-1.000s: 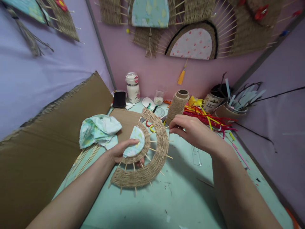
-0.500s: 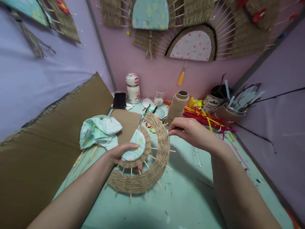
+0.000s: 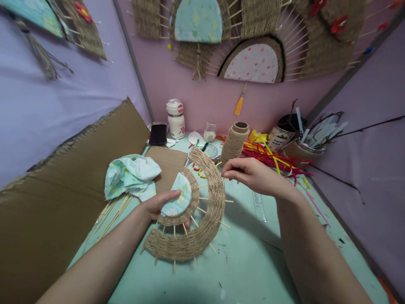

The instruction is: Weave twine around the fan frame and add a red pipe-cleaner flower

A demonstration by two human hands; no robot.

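My left hand (image 3: 161, 202) grips a half-round woven twine piece (image 3: 215, 202) by its centre, thumb on the pale green floral fabric (image 3: 179, 196) and fingers behind it. Thin wooden sticks radiate from that centre through a wide outer band of twine and poke out past its edge. At the band's upper right edge, my right hand (image 3: 242, 171) is closed in a pinch beside a stick end. What its fingertips hold is too small to make out. Just behind that hand stands a cone of twine (image 3: 234, 141).
Crumpled floral cloth (image 3: 131, 177) lies left, by a cardboard sheet (image 3: 171, 162) and loose sticks (image 3: 115, 211). Along the back are a phone (image 3: 158, 134), a white bottle (image 3: 176, 120), red and yellow pipe cleaners (image 3: 268, 156) and pots with twigs (image 3: 302, 152). A clear ruler (image 3: 258, 207) lies right.
My right hand has shifted slightly left along the band's edge, its fingers still pinched. The woven piece stays in my left hand, nearly unmoved. The whole view has shifted a little.
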